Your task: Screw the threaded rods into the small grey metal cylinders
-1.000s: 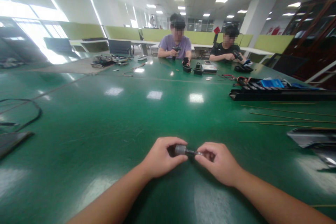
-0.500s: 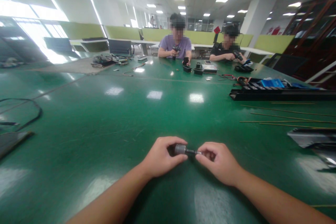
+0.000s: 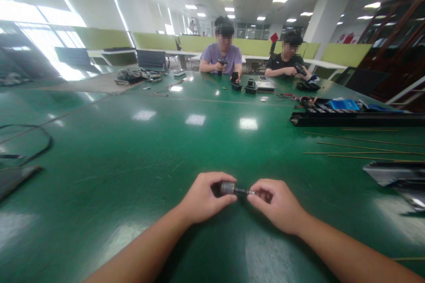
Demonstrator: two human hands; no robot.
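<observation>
Just above the green table (image 3: 133, 194), both hands are on one metal part (image 3: 227, 188), a grey cylinder with a thin dark shaft pointing right. My left hand (image 3: 202, 199) grips the cylinder between thumb and fingers. With thumb and forefinger, my right hand (image 3: 277, 205) pinches the silvery tip of the shaft (image 3: 243, 191). My other right fingers curl behind, and what lies inside them is hidden. The part is held nearly level, and its exact kind cannot be made out.
Thin yellowish rods (image 3: 352, 143) lie at the right, below a long black channel (image 3: 332, 119) holding a blue packet (image 3: 344, 105). A black cable (image 3: 49, 141) curves at the left. Across the table sit two co-workers with drill-like tools. Small black boxes (image 3: 250, 88) stand near them.
</observation>
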